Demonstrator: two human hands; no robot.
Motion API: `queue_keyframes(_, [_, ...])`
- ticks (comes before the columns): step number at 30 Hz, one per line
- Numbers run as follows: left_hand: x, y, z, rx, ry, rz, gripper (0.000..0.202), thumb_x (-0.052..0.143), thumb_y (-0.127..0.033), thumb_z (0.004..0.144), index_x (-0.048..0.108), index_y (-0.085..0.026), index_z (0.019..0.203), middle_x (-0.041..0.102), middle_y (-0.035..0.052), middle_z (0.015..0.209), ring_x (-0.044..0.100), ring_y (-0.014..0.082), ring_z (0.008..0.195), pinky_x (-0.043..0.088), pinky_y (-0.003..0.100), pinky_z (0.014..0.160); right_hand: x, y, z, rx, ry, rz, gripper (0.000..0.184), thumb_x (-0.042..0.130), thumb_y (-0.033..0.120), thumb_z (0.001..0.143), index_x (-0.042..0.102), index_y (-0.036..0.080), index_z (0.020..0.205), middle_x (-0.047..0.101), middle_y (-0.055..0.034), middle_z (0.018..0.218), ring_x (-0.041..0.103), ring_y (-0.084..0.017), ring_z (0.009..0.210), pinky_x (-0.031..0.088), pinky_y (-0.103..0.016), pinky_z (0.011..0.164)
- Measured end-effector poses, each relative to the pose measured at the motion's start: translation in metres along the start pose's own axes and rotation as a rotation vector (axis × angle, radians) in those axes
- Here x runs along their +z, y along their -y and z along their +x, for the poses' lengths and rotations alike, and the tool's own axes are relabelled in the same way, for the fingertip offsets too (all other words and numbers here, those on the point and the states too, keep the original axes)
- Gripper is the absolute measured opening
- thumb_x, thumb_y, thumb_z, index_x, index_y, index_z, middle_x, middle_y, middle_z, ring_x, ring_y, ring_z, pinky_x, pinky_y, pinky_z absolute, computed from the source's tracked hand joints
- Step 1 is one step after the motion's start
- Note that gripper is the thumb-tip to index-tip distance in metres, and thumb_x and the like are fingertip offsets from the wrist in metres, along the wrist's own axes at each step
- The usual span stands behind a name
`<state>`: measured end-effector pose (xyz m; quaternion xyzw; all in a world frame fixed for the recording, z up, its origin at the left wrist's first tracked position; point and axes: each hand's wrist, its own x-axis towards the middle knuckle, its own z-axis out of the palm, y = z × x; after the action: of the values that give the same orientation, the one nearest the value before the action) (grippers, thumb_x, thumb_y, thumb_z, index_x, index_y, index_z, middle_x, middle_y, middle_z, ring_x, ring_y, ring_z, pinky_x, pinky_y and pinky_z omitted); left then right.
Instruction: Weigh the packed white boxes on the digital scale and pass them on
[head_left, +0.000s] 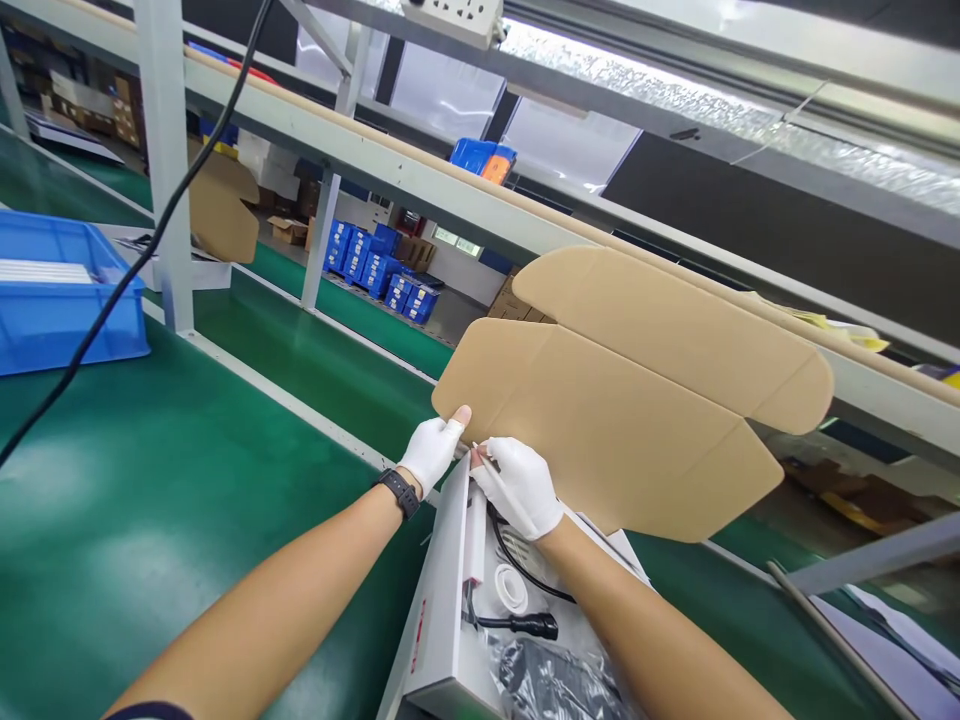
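Observation:
An open white box lies on the green belt in front of me. It contains a black cable, a white ring and a dark plastic bag. A brown cardboard flap sheet stands up from its far end. My left hand, in a white glove with a black wristband, pinches the sheet's lower left corner, thumb up against the cardboard. Beside it, my right hand, also gloved, is closed on the sheet's lower edge just above the box.
A blue plastic bin with white items sits at the left on the green conveyor. A black cord hangs across a grey frame post. Shelving rails cross overhead. Stacks of blue boxes stand far behind.

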<state>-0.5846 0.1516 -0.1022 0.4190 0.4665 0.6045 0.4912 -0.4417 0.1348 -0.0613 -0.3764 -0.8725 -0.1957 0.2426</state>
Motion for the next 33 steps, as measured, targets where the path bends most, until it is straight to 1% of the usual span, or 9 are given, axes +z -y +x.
queue_keyframes(3, [0.000, 0.000, 0.000, 0.012, -0.003, 0.004, 0.057, 0.053, -0.075, 0.070, 0.047, -0.020, 0.055, 0.053, 0.0046, 0.058, 0.053, 0.0165, 0.060, 0.043, 0.027, 0.055, 0.000, 0.000, -0.001, 0.004, 0.001, -0.006, 0.024, 0.045, 0.025, 0.091, 0.053, 0.019, 0.069, 0.061, -0.0045, 0.071, 0.058, -0.019, 0.070, 0.040, -0.027, 0.067])
queue_keyframes(6, [0.000, 0.000, -0.001, 0.016, -0.004, 0.006, 0.058, 0.052, -0.076, 0.070, 0.046, -0.020, 0.055, 0.053, 0.0044, 0.057, 0.052, 0.0164, 0.059, 0.043, 0.028, 0.055, 0.000, 0.000, -0.001, -0.023, -0.001, -0.012, 0.025, 0.045, 0.024, 0.092, 0.053, 0.019, 0.069, 0.062, -0.0047, 0.072, 0.058, -0.019, 0.071, 0.039, -0.027, 0.067])
queue_keyframes(8, [0.001, 0.001, -0.001, 0.018, -0.002, -0.004, 0.058, 0.052, -0.076, 0.070, 0.047, -0.020, 0.056, 0.055, 0.0048, 0.058, 0.054, 0.0169, 0.059, 0.043, 0.028, 0.056, 0.001, 0.000, -0.001, -0.034, -0.041, -0.004, 0.026, 0.044, 0.024, 0.092, 0.053, 0.019, 0.069, 0.061, -0.0043, 0.071, 0.058, -0.018, 0.070, 0.039, -0.026, 0.067])
queue_keyframes(12, [0.001, 0.002, 0.000, 0.015, 0.005, -0.011, 0.060, 0.051, -0.077, 0.069, 0.051, -0.018, 0.060, 0.058, 0.0055, 0.061, 0.056, 0.0182, 0.063, 0.044, 0.028, 0.058, 0.005, -0.002, -0.001, -0.045, -0.114, 0.009, 0.029, 0.043, 0.026, 0.093, 0.051, 0.020, 0.066, 0.057, -0.0025, 0.065, 0.054, -0.016, 0.062, 0.038, -0.026, 0.062])
queue_keyframes(16, [0.001, 0.003, 0.000, 0.019, 0.009, -0.007, 0.060, 0.051, -0.078, 0.069, 0.052, -0.018, 0.061, 0.057, 0.0045, 0.062, 0.055, 0.0175, 0.063, 0.044, 0.028, 0.058, 0.006, -0.002, -0.001, -0.080, -0.123, -0.012, 0.029, 0.043, 0.025, 0.093, 0.048, 0.020, 0.064, 0.056, -0.0023, 0.063, 0.052, -0.017, 0.061, 0.037, -0.026, 0.061])
queue_keyframes(21, [0.000, 0.002, -0.002, 0.021, -0.004, -0.022, 0.060, 0.051, -0.077, 0.068, 0.049, -0.018, 0.059, 0.055, 0.0034, 0.061, 0.054, 0.0171, 0.063, 0.044, 0.028, 0.059, 0.004, -0.001, -0.001, -0.068, -0.129, -0.006, 0.029, 0.042, 0.025, 0.093, 0.049, 0.020, 0.066, 0.055, -0.0024, 0.062, 0.052, -0.017, 0.060, 0.036, -0.025, 0.062])
queue_keyframes(27, [0.001, -0.002, -0.004, 0.027, -0.001, -0.008, 0.059, 0.051, -0.076, 0.070, 0.050, -0.018, 0.059, 0.057, 0.0043, 0.060, 0.057, 0.0180, 0.063, 0.046, 0.029, 0.059, 0.005, -0.001, -0.001, -0.077, -0.143, -0.041, 0.031, 0.040, 0.026, 0.092, 0.045, 0.021, 0.062, 0.053, -0.0024, 0.059, 0.050, -0.017, 0.058, 0.035, -0.027, 0.059])
queue_keyframes(30, [0.000, -0.004, -0.005, 0.031, 0.005, -0.001, 0.060, 0.049, -0.076, 0.072, 0.054, -0.017, 0.062, 0.062, 0.0069, 0.064, 0.060, 0.0194, 0.066, 0.048, 0.029, 0.062, 0.001, -0.001, 0.000, -0.004, -0.118, 0.065, 0.030, 0.042, 0.030, 0.090, 0.048, 0.020, 0.063, 0.055, -0.0027, 0.060, 0.052, -0.017, 0.058, 0.037, -0.027, 0.059])
queue_keyframes(33, [-0.007, 0.005, -0.009, 0.069, 0.054, -0.008, 0.059, 0.046, -0.071, 0.079, 0.063, -0.015, 0.076, 0.069, 0.0109, 0.081, 0.064, 0.0212, 0.078, 0.050, 0.031, 0.072, -0.012, 0.000, 0.003, 0.164, -0.047, 0.276, 0.025, 0.048, 0.037, 0.085, 0.053, 0.020, 0.067, 0.060, -0.0015, 0.062, 0.056, -0.016, 0.057, 0.040, -0.026, 0.056])
